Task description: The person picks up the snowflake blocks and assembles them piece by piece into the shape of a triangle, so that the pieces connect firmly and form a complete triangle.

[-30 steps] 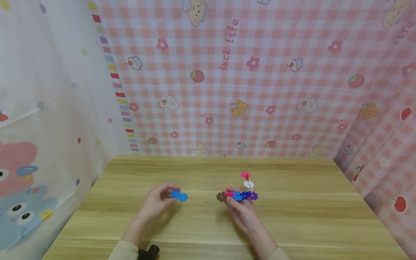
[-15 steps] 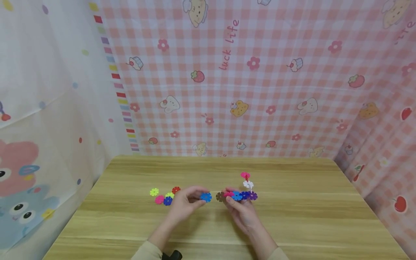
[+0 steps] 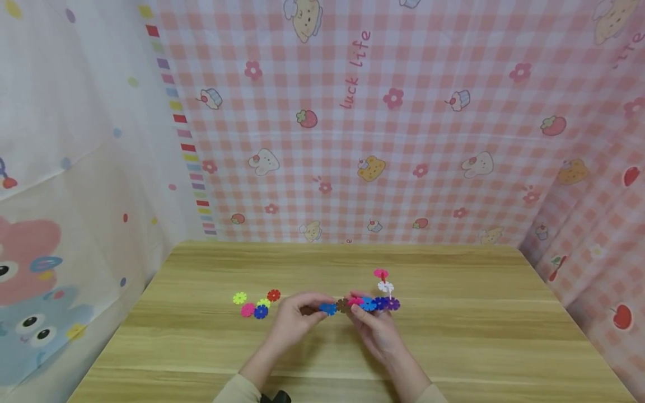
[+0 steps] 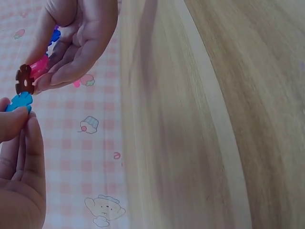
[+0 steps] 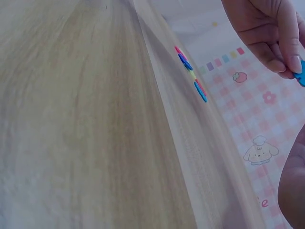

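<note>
My left hand [image 3: 297,322] pinches a light-blue snowflake disc [image 3: 329,309] between thumb and fingers. That disc meets the edge of a brown snowflake disc [image 4: 25,80]; whether their slots interlock, I cannot tell. The brown piece ends a chain of joined discs gripped by my right hand [image 3: 379,333]. Along the chain come a pink disc [image 3: 355,301], a blue disc [image 3: 368,303], a dark-blue one and a purple disc [image 3: 393,303]. From the purple end rise a white disc [image 3: 385,286], a thin red one and a pink disc [image 3: 381,273]. The right fingers hide part of the chain.
Several loose snowflake discs lie on the table left of my hands, among them a yellow disc [image 3: 239,298], a red disc [image 3: 274,295] and a dark-blue disc [image 3: 261,312]. A patterned pink curtain [image 3: 322,140] hangs behind the wooden table [image 3: 478,336].
My left hand has carried the light-blue disc rightward until it meets the brown end of the chain, uncovering the loose discs on the left. My right hand has stayed nearly still.
</note>
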Demonstrator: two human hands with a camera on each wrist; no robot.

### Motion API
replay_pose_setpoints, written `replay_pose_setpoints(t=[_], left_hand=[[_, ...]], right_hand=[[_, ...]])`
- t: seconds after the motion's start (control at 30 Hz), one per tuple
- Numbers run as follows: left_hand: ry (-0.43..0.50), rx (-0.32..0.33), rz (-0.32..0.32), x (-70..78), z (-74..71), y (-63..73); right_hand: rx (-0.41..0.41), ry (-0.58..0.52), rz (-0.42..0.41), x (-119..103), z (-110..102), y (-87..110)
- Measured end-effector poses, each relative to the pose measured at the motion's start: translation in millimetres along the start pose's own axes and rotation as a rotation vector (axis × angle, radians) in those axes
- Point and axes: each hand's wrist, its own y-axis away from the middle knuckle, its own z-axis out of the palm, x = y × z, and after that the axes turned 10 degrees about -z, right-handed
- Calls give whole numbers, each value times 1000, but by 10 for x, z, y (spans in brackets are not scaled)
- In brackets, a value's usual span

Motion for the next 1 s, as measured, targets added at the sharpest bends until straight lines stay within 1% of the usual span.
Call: replay_pose_setpoints(t=[0.17, 0.3, 0.43, 0.57, 0.73, 0.9, 1.0], left_hand=[[26, 13, 0, 1, 18, 6], [12, 54, 29, -14, 44, 0], [6, 80, 48, -14, 77, -6], [25, 84, 36, -20, 105, -6], [58, 93, 0, -13, 130, -1], [80, 93, -9, 29, 144, 3], [85, 94, -5, 52, 148, 14]], right_hand=[[-23, -36, -23, 7, -12, 2], [-3, -36, -21, 8, -15, 2], [9, -15, -6, -6, -1, 4], [3, -1, 5, -13, 3, 3], [-10, -5, 8, -18, -6, 6], [-66, -39, -3, -21, -26, 6], [-87, -37, 2, -24, -33, 8]])
